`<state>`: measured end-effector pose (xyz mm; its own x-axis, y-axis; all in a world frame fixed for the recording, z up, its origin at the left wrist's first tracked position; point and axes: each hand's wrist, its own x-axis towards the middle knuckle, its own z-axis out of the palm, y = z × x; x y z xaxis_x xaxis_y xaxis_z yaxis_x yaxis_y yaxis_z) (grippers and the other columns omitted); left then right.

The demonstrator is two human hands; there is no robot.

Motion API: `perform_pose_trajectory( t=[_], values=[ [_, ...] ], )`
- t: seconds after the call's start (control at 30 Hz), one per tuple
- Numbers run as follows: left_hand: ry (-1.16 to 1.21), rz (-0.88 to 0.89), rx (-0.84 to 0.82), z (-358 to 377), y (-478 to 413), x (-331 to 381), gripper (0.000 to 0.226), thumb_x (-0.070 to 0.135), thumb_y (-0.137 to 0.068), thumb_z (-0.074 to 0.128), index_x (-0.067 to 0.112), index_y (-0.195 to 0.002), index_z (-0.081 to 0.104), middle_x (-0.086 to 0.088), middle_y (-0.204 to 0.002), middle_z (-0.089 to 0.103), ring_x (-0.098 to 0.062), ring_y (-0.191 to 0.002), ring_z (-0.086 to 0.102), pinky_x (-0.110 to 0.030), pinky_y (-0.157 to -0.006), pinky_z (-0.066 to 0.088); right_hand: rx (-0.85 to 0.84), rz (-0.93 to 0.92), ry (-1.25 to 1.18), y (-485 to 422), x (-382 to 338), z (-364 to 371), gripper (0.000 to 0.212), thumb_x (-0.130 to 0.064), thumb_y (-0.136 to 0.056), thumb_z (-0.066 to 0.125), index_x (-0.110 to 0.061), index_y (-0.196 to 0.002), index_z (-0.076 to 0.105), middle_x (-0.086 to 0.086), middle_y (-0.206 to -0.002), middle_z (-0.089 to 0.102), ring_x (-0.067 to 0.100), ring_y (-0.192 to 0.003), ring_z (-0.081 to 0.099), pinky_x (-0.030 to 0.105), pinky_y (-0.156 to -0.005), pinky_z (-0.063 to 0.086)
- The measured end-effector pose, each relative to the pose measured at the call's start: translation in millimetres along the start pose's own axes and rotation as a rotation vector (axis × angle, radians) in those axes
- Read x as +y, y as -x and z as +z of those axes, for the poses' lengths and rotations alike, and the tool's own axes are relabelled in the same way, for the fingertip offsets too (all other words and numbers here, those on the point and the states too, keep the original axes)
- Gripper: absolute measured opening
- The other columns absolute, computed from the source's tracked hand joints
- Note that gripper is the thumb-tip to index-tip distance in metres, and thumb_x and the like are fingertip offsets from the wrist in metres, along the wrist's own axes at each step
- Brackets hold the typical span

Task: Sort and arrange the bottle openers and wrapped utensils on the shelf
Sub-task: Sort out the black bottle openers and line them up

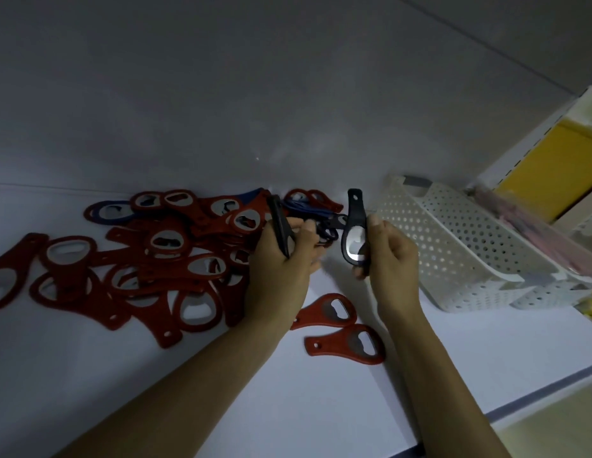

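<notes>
Head view: the right hand (392, 259) pinches a black bottle opener (354, 223) by its metal-ringed head, thumb on the right edge and fingers curled behind. The opener's long axis stands nearly upright, with the holed handle end pointing up. The left hand (281, 259) has its grip curled round a second black opener (278, 226). This one is seen edge-on, tilted with its handle up and to the left. Both openers are lifted off the white shelf (321, 401), near each other but apart.

The white perforated basket (453, 239) lies just to the right of the right hand, so that hand is the nearer. If the black ones belong there, a short move rightward should do. The heap of red bottle openers (162, 259) lies to the left, against the left hand.

- **Black:** two are held, and a dark shape (332, 223) between the hands may be a third.
- **Red:** the heap overlaps too much to count, though it holds well over a dozen. Two loose red openers (324, 312) lie apart in front, between the forearms.
- **Blue:** at least two blue openers (304, 206) lie at the back.
- **Basket:** one is clear.
- **Wrapped utensils:** a blurred pink bundle (535, 226) lies beyond the basket, and its number cannot be told.
</notes>
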<state>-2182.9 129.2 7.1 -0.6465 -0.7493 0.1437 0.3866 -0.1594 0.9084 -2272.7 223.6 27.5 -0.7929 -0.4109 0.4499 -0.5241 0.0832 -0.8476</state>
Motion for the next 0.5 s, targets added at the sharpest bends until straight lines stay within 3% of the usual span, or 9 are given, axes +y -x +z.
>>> perform_pose_trajectory(
  t=[0.03, 0.1, 0.17, 0.23, 0.3, 0.37, 0.43, 0.5],
  values=[
    [-0.043, 0.014, -0.022, -0.1, 1.0, 0.1, 0.026, 0.047, -0.085, 0.06, 0.026, -0.099, 0.06, 0.003, -0.091, 0.072, -0.012, -0.086, 0.07, -0.029, -0.071, 0.057, -0.058, -0.013, -0.076, 3.1, -4.4, 3.3, 0.038, -0.028, -0.098, 0.05, -0.026, -0.061, 0.06, -0.006, -0.055, 0.059, 0.008, -0.048, 0.053, 0.022, -0.046, 0.045],
    [-0.147, 0.053, -0.019, -0.7, 1.6, 0.1, 0.04, 0.055, -0.079, 0.062, 0.024, -0.105, 0.062, 0.007, -0.09, 0.071, -0.005, -0.086, 0.068, -0.024, -0.072, 0.055, -0.175, -0.086, 0.021, 9.5, -6.3, 13.2, 0.031, -0.025, -0.094, 0.058, -0.017, -0.064, 0.06, -0.004, -0.057, 0.062, 0.012, -0.052, 0.059, 0.026, -0.052, 0.049],
    [-0.2, 0.073, 0.021, -1.8, 0.1, -1.6, 0.034, 0.041, -0.084, 0.063, 0.019, -0.11, 0.062, 0.009, -0.09, 0.069, 0.0, -0.085, 0.066, -0.014, -0.068, 0.052, -0.156, -0.111, 0.134, 10.8, -1.5, 19.9, 0.032, -0.03, -0.091, 0.057, -0.012, -0.065, 0.057, -0.005, -0.056, 0.058, 0.013, -0.055, 0.056, 0.027, -0.054, 0.047],
    [-0.22, 0.054, 0.035, -1.7, -0.6, -2.4, 0.023, 0.031, -0.089, 0.06, 0.021, -0.109, 0.062, 0.012, -0.089, 0.069, -0.001, -0.085, 0.066, -0.013, -0.067, 0.052, -0.072, -0.08, 0.152, 5.1, 3.6, 19.5, 0.034, -0.037, -0.094, 0.048, -0.014, -0.072, 0.06, -0.009, -0.066, 0.059, 0.009, -0.065, 0.056, 0.022, -0.061, 0.043],
    [-0.184, 0.019, 0.031, -0.2, -0.2, -1.3, 0.012, 0.026, -0.091, 0.058, 0.025, -0.103, 0.062, 0.015, -0.084, 0.071, -0.003, -0.081, 0.068, -0.015, -0.065, 0.054, -0.042, -0.05, 0.385, -4.8, 15.0, 14.6, 0.026, -0.035, -0.097, 0.044, -0.018, -0.098, 0.063, -0.007, -0.099, 0.064, 0.014, -0.098, 0.057, 0.027, -0.082, 0.043],
    [-0.167, 0.001, 0.054, 0.9, -0.5, 0.1, 0.014, 0.025, -0.092, 0.056, 0.019, -0.104, 0.063, 0.01, -0.083, 0.07, -0.007, -0.079, 0.068, -0.013, -0.061, 0.052, -0.203, 0.026, 0.777, -11.0, 25.6, 10.7, 0.037, -0.037, -0.097, 0.044, -0.018, -0.128, 0.052, 0.004, -0.132, 0.053, 0.025, -0.125, 0.045, 0.039, -0.103, 0.036],
    [-0.157, -0.03, 0.075, 1.0, -1.1, 1.3, 0.022, 0.026, -0.091, 0.057, 0.013, -0.108, 0.063, 0.004, -0.082, 0.067, -0.01, -0.077, 0.067, -0.019, -0.063, 0.056, -0.3, 0.066, 0.945, -12.6, 32.6, 12.0, 0.037, -0.038, -0.098, 0.04, -0.016, -0.123, 0.054, 0.006, -0.126, 0.057, 0.028, -0.12, 0.048, 0.043, -0.102, 0.037],
    [-0.099, -0.071, 0.067, 1.3, -1.2, 3.3, 0.02, 0.022, -0.09, 0.058, 0.012, -0.107, 0.063, 0.006, -0.073, 0.066, -0.012, -0.07, 0.068, -0.033, -0.065, 0.06, -0.244, 0.049, 1.003, -13.1, 32.0, 12.9, 0.033, -0.036, -0.097, 0.041, -0.016, -0.111, 0.063, 0.005, -0.113, 0.062, 0.028, -0.108, 0.054, 0.041, -0.092, 0.04]
  ],
)
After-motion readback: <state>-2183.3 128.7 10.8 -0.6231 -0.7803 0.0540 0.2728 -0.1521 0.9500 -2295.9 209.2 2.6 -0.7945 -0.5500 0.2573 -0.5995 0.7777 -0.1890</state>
